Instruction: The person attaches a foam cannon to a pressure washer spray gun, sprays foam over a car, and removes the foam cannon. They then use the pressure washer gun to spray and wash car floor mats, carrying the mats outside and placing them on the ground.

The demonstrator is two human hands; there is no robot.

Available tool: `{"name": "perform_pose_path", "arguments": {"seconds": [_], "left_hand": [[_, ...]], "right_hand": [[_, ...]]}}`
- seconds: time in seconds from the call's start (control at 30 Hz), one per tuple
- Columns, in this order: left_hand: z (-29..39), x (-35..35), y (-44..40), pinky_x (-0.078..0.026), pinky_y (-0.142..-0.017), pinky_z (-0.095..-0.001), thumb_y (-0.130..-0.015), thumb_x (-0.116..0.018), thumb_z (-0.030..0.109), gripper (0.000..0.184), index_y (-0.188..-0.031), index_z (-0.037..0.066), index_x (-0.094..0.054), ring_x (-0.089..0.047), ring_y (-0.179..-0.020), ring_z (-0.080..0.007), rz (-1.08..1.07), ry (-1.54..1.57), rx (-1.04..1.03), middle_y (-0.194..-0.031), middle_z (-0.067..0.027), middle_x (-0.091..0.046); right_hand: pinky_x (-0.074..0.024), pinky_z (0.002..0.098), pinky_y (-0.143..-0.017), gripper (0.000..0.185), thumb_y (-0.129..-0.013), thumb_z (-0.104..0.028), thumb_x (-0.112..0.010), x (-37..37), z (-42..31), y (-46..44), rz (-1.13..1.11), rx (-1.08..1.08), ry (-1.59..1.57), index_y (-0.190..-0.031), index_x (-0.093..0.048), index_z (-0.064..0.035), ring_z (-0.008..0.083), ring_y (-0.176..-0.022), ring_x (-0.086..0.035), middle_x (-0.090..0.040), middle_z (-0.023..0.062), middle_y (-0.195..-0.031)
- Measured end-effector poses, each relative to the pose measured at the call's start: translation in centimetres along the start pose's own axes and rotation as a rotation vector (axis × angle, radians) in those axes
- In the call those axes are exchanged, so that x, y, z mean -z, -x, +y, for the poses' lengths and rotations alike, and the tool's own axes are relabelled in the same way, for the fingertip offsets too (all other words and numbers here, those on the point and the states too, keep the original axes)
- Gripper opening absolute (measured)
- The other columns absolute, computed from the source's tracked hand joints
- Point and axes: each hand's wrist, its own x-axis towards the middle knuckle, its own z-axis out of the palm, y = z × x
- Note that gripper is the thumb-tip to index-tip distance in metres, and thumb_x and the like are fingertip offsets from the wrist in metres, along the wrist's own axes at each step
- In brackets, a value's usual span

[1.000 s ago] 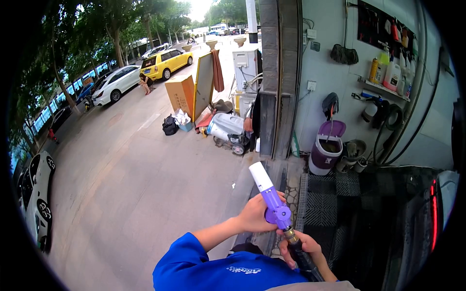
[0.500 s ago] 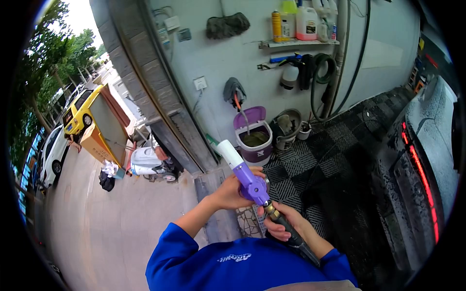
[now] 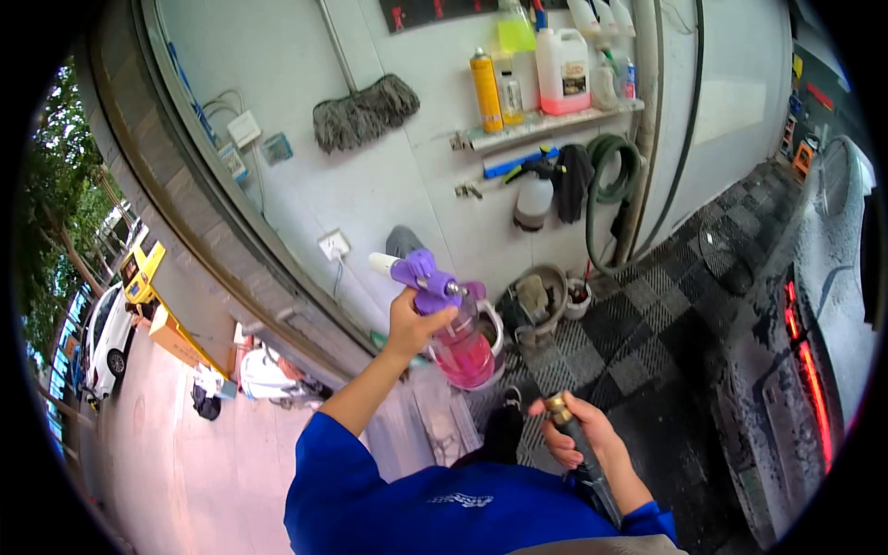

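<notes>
My left hand (image 3: 414,324) is closed round the neck of a foam cannon (image 3: 427,276), which has a purple head, a white nozzle pointing left and a clear bottle of pink liquid below. Lower right, my right hand (image 3: 589,433) grips a black spray wand (image 3: 592,486) with a brass fitting (image 3: 557,407) at its upper end. Foam cannon and fitting are apart, with floor visible between them. The cannon hides most of the bucket behind it.
A foam-covered car (image 3: 805,388) with a lit red tail light stands at right. On the wall are a shelf (image 3: 555,127) of bottles, a mop head (image 3: 365,113), a pump sprayer (image 3: 534,203) and a coiled hose (image 3: 615,171). A grey bucket (image 3: 541,301) sits below.
The foam cannon has come off the brass fitting. My left hand has carried it up and left, its bottle now visible; my right hand has shifted slightly right with the wand. The view has moved nearer the wall.
</notes>
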Motion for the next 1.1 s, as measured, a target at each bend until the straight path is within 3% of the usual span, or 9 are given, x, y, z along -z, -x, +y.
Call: {"name": "perform_pose_path", "arguments": {"seconds": [0.07, 0.13, 0.27, 0.4, 0.6, 0.93, 1.0, 1.07, 1.1], "left_hand": [[-0.4, 0.9, -6.2, -0.046, -0.078, -0.0272, -0.068, -0.075, 0.012, 0.038, -0.101, 0.002, -0.058, -0.057, -0.086, -0.0108, 0.101, 0.094, -0.020, -0.096, -0.0050, -0.062], [1.1, 1.4, -13.0, -0.046, -0.079, -0.0264, -0.070, -0.074, 0.010, 0.038, -0.103, 0.000, -0.057, -0.057, -0.085, -0.0113, 0.151, -0.080, -0.137, -0.095, -0.0049, -0.062], [3.4, 3.2, -28.8, -0.049, -0.071, -0.0282, -0.065, -0.078, 0.022, 0.038, -0.093, 0.002, -0.063, -0.062, -0.076, -0.0146, 0.272, -0.300, -0.374, -0.084, -0.0084, -0.067], [8.6, 3.6, -43.5, -0.048, -0.073, -0.0316, -0.063, -0.076, 0.039, 0.045, -0.090, 0.005, -0.066, -0.065, -0.079, -0.0219, 0.352, -0.554, -0.401, -0.085, -0.0096, -0.067], [11.3, 3.9, -58.5, -0.048, -0.071, -0.0342, -0.060, -0.072, 0.051, 0.047, -0.078, 0.008, -0.069, -0.064, -0.076, -0.0262, 0.554, -0.859, -0.248, -0.077, -0.0116, -0.067], [7.9, 5.8, -66.0, -0.047, -0.075, -0.0320, -0.061, -0.068, 0.058, 0.062, -0.084, 0.001, -0.069, -0.063, -0.083, -0.0267, 0.540, -0.735, -0.068, -0.088, -0.0164, -0.066], [8.8, 5.2, -64.4, -0.044, -0.052, -0.0279, -0.064, -0.072, 0.054, 0.060, -0.078, -0.004, -0.065, -0.057, -0.059, -0.0166, 0.551, -0.870, -0.032, -0.071, -0.0091, -0.062], [9.5, 5.0, -63.8, -0.047, -0.050, -0.0320, -0.068, -0.063, 0.063, 0.070, -0.079, -0.007, -0.062, -0.061, -0.059, -0.0236, 0.516, -1.011, -0.125, -0.073, -0.0133, -0.061], [10.6, 4.6, -63.1, -0.048, -0.049, -0.0351, -0.070, -0.058, 0.066, 0.076, -0.080, -0.010, -0.060, -0.062, -0.058, -0.0277, 0.456, -1.146, -0.016, -0.075, -0.0158, -0.061]], "right_hand": [[-0.0367, 0.0279, -0.033, 0.055, -0.096, -0.042, -0.029, 2.0, -3.0, -1.8, 0.023, 0.045, 0.018, -0.127, -0.042, 0.0016, 0.0144, -0.035, -0.040, -0.041, 0.0063, -0.055], [-0.0377, 0.0279, -0.034, 0.056, -0.096, -0.042, -0.029, 2.5, -6.5, -3.6, 0.096, 0.120, 0.093, -0.128, -0.040, 0.0026, 0.0144, -0.035, -0.040, -0.043, 0.0063, -0.055], [-0.0379, 0.0281, -0.034, 0.054, -0.095, -0.040, -0.035, 4.9, -13.3, -7.9, 0.123, 0.210, 0.105, -0.127, -0.040, 0.0026, 0.0147, -0.035, -0.040, -0.043, 0.0062, -0.055], [-0.0380, 0.0284, -0.036, 0.055, -0.093, -0.039, -0.039, 6.4, -18.3, -12.3, 0.099, 0.180, 0.047, -0.128, -0.039, 0.0022, 0.0161, -0.036, -0.041, -0.043, 0.0072, -0.057], [-0.0381, 0.0283, -0.037, 0.055, -0.092, -0.038, -0.041, 7.9, -24.4, -16.7, 0.032, 0.144, 0.052, -0.130, -0.037, 0.0022, 0.0159, -0.038, -0.042, -0.044, 0.0064, -0.058], [-0.0360, 0.0269, -0.035, 0.052, -0.093, -0.038, -0.041, 8.8, -32.7, -19.3, -0.076, -0.032, 0.118, -0.127, -0.042, 0.0011, 0.0142, -0.037, -0.041, -0.043, 0.0053, -0.058], [-0.0367, 0.0269, -0.035, 0.051, -0.094, -0.037, -0.038, 9.3, -34.0, -19.3, -0.101, 0.005, 0.118, -0.124, -0.042, 0.0030, 0.0136, -0.036, -0.040, -0.042, 0.0057, -0.056], [-0.0370, 0.0268, -0.035, 0.049, -0.094, -0.037, -0.038, 9.6, -34.8, -19.2, -0.108, -0.003, 0.102, -0.124, -0.042, 0.0019, 0.0139, -0.036, -0.041, -0.043, 0.0061, -0.057], [-0.0370, 0.0269, -0.035, 0.049, -0.094, -0.036, -0.039, 9.4, -35.2, -19.2, -0.098, -0.005, 0.137, -0.125, -0.043, 0.0011, 0.0140, -0.036, -0.041, -0.043, 0.0063, -0.057]]}}
